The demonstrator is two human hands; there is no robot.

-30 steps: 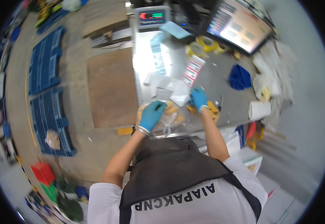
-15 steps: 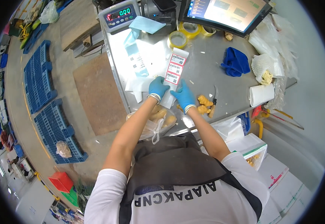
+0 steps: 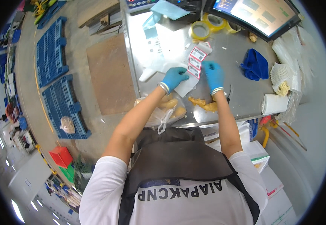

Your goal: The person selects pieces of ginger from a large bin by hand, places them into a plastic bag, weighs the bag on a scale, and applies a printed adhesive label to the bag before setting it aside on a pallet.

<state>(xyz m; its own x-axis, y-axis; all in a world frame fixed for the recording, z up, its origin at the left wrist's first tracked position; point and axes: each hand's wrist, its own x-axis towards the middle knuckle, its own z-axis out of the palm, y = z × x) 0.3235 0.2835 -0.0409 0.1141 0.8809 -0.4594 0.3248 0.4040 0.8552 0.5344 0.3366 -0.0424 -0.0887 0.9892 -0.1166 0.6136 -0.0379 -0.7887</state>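
Note:
A white strip of red-bordered labels [image 3: 195, 64] slants up from the metal table, its upper end bent. My left hand [image 3: 175, 78], in a blue glove, pinches the strip's lower left edge. My right hand [image 3: 213, 75], gloved alike, is at the strip's right edge beside the labels with its fingers curled; what is between the fingertips is hidden. Below the right hand lie knobbly ginger roots [image 3: 204, 104], partly covered by its wrist. A knotted clear plastic bag [image 3: 166, 112] of pale tan pieces sits at the table's near edge, beside my left forearm.
Yellow tape rolls [image 3: 200, 30] and a monitor [image 3: 260, 17] stand at the back. A blue cloth [image 3: 254, 64], a white folded pack [image 3: 275, 104] and plastic wrapping [image 3: 296, 56] lie on the right. Blue pallets [image 3: 63, 108] are on the floor to the left.
The label strip has been tilted and bent at its top. My right hand has moved up along its right edge, and its fingers have curled. The whole view has shifted slightly.

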